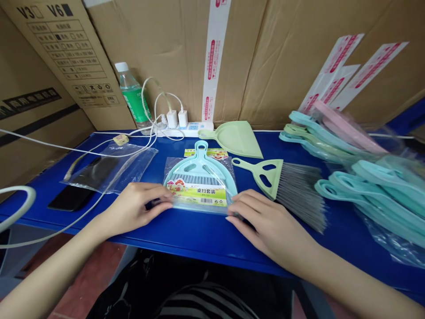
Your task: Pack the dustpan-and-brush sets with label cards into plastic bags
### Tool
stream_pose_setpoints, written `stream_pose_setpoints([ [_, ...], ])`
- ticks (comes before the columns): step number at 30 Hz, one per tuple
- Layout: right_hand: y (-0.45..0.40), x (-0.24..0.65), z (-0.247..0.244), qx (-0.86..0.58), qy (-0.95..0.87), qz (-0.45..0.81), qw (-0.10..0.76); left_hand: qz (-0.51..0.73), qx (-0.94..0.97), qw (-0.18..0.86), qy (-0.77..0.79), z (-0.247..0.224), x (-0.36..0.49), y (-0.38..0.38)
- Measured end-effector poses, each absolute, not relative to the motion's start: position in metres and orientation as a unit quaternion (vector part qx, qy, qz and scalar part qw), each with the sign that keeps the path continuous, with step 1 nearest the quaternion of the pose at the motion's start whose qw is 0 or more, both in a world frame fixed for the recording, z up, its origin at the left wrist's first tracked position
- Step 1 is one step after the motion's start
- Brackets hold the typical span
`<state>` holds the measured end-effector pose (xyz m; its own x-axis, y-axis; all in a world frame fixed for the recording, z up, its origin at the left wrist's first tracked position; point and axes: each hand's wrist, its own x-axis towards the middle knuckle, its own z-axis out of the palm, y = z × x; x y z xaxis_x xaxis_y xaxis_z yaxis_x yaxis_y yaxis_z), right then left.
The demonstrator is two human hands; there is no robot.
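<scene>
A light blue dustpan and brush set [200,170] lies flat in a clear plastic bag in front of me, handle pointing away. Inside the bag a printed label card [199,195] with mushrooms crosses its lower part. My left hand [137,206] pinches the bag's near left corner between thumb and fingers. At the near right corner, my right hand [262,217] has its fingers and thumb closed on the bag's edge. Right of the set rest a green brush [268,177] with grey bristles and, behind it, a green dustpan [237,137]. Another label card [215,153] lies partly under the set.
Bagged dustpan sets [335,133] in blue, green and pink pile up at the right. An empty clear bag [133,164] and a black phone [71,197] lie left, among white cables. A bottle [134,102] and a power strip [195,128] stand against cardboard boxes [172,48].
</scene>
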<state>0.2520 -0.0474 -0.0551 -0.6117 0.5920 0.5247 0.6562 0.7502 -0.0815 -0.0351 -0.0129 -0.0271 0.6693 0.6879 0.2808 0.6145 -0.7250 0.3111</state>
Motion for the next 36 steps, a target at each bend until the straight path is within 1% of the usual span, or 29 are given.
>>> stream_pose_setpoints([
  [7, -0.041, 0.248, -0.058, -0.378, -0.877, -0.064, 0.288, 0.209, 0.891, 0.092, 0.392, -0.027, -0.027, -0.01],
  [12, -0.037, 0.25, -0.061, -0.388, -0.868, -0.035, 0.308, 0.287, 0.852, 0.065, 0.433, -0.038, -0.021, -0.012],
  [15, -0.036, 0.25, -0.061, -0.391, -0.866, -0.035, 0.309, 0.3, 0.847, 0.069, 0.434, -0.043, -0.019, -0.011],
  [18, -0.035, 0.249, -0.061, -0.389, -0.869, -0.038, 0.302, 0.289, 0.851, 0.077, 0.432, -0.046, -0.019, -0.011],
  [21, -0.034, 0.248, -0.06, -0.385, -0.876, -0.034, 0.29, 0.277, 0.856, 0.059, 0.433, -0.045, -0.021, -0.011],
  [27, -0.028, 0.249, -0.057, -0.364, -0.887, -0.005, 0.282, 0.215, 0.895, 0.052, 0.388, -0.034, -0.032, -0.009],
  [32, -0.027, 0.251, -0.055, -0.36, -0.886, 0.029, 0.29, 0.155, 0.91, 0.107, 0.369, -0.024, -0.038, 0.0],
  [34, -0.027, 0.252, -0.055, -0.36, -0.886, 0.034, 0.289, 0.151, 0.907, 0.122, 0.374, -0.025, -0.036, 0.003],
  [36, -0.028, 0.252, -0.056, -0.364, -0.887, 0.033, 0.283, 0.163, 0.898, 0.113, 0.392, -0.029, -0.031, 0.005],
])
